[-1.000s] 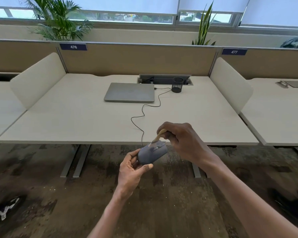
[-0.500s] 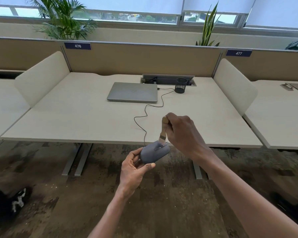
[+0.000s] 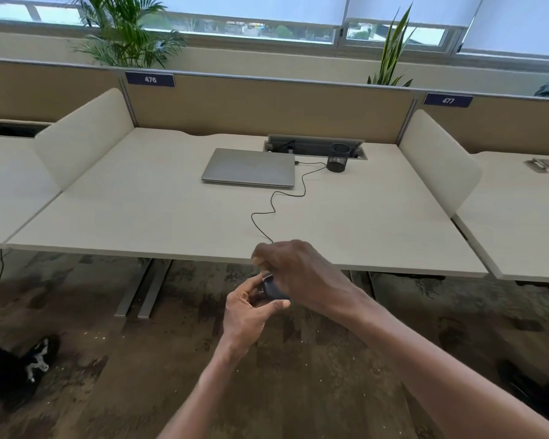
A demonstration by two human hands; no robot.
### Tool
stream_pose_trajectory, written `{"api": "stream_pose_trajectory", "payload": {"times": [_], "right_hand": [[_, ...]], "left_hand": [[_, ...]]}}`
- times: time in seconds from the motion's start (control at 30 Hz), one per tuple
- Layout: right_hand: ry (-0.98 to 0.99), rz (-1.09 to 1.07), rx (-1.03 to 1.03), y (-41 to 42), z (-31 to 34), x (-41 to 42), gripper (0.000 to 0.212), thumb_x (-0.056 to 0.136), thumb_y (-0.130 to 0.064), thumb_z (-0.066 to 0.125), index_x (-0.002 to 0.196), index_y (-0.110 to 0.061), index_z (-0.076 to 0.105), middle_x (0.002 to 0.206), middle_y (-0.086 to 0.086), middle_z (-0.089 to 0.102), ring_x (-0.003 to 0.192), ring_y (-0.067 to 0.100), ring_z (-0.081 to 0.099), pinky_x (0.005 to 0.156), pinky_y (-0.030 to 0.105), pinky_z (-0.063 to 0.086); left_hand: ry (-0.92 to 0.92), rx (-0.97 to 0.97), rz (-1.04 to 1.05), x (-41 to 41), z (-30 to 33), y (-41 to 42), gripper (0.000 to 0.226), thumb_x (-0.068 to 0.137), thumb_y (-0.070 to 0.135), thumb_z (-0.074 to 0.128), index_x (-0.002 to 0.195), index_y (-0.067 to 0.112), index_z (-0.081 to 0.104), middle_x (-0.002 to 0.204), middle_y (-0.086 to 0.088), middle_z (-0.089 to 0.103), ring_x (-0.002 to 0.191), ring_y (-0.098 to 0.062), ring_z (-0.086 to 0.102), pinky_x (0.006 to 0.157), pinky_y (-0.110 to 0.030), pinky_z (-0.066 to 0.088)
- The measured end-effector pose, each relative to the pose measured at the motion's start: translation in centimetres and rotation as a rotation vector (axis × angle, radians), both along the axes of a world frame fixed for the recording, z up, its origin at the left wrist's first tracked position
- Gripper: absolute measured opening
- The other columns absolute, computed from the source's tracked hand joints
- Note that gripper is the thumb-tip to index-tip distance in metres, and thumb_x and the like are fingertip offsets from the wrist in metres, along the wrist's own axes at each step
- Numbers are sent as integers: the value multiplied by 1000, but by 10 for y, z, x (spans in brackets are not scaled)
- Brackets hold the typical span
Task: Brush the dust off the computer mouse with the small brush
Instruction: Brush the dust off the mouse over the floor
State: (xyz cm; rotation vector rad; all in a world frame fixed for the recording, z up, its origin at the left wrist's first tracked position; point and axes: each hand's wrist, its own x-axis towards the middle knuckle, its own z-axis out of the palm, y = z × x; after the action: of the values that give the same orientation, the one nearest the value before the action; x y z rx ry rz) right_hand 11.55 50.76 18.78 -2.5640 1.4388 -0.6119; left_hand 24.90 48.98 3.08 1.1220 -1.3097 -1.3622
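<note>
So the mouse (image 3: pixel 271 288) is a dark bluish-grey lump, mostly hidden, gripped in the left hand (image 3: pixel 248 315) just off the front edge of the desk (image 3: pixel 171 217). The right hand (image 3: pixel 298 274) is closed around the brush (image 3: pixel 265 275), right on top of it. Only a bit of wooden handle and metal band shows, bristles hidden.

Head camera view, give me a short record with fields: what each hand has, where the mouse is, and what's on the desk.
left hand: holds the computer mouse in the air, in front of the desk's near edge
right hand: closed on the small brush, over the mouse, hiding most of it
brush contact: cannot tell, blurred
desk: closed laptop, black mesh cup, black cable from the laptop toward the hands
desk labels: 476 and 477
</note>
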Motion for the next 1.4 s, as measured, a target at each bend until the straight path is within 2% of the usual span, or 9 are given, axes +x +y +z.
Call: {"api": "stream_pose_trajectory", "payload": {"times": [0.2,0.37,0.5,0.6,0.67,0.8,0.97,1.27,1.4], "right_hand": [[42,106,71,19,2,-9,24,87,7,63,99,-14,65,96,0,74,78,12,70,62,26,57],[15,96,88,28,7,-31,34,83,11,59,97,-19,64,91,-9,68,69,-1,50,58,3,33],[24,-16,10,27,1,-52,30,82,12,61,94,-15,63,81,-2,67,63,7,52,56,10,41],[-176,-156,-13,24,-2,-61,16,91,0,63,96,-16,61,79,-1,68,64,9,60,56,26,50],[-306,-212,-75,23,-4,-62,12,92,-6,67,99,-16,64,81,-1,71,64,4,62,56,19,49],[-473,-322,-84,26,-15,-53,13,91,-11,72,103,-14,66,85,0,74,73,11,73,62,25,59],[-585,-419,-101,32,-34,-54,7,92,-13,71,97,-15,67,80,-6,73,70,5,71,60,11,54],[-778,-598,-58,24,-56,-87,10,90,-16,74,95,-20,67,83,-5,77,76,8,77,66,42,65],[-749,-652,-114,24,-54,-94,9,90,-18,74,94,-21,66,81,-5,76,73,8,76,62,41,65]], "left_hand": [[-19,16,13,-2,-1,-1,68,52,64,92,107,29,74,98,1,81,96,-18,78,93,-49,62],[36,34,17,-1,-5,-8,82,57,34,99,129,15,66,116,-7,78,111,-23,74,97,-53,58],[68,8,44,0,-1,-10,82,54,32,98,129,22,65,116,1,78,109,-16,75,88,-33,63],[87,-5,46,0,4,-11,76,53,31,98,122,28,65,112,7,79,105,-12,76,81,-23,62],[94,-4,46,-2,5,-11,73,55,29,97,120,30,65,112,8,79,105,-11,76,80,-23,62],[121,-12,41,-4,6,-10,76,55,36,97,123,31,64,116,7,78,107,-12,75,83,-26,62],[152,2,63,-2,7,-9,81,51,40,100,122,28,64,114,6,78,106,-14,76,80,-24,62],[170,13,48,1,2,-10,69,58,20,96,120,28,66,115,5,77,108,-15,75,79,-24,62],[189,15,46,4,4,-7,79,51,37,102,121,29,67,118,5,77,109,-14,74,81,-24,62]]}}
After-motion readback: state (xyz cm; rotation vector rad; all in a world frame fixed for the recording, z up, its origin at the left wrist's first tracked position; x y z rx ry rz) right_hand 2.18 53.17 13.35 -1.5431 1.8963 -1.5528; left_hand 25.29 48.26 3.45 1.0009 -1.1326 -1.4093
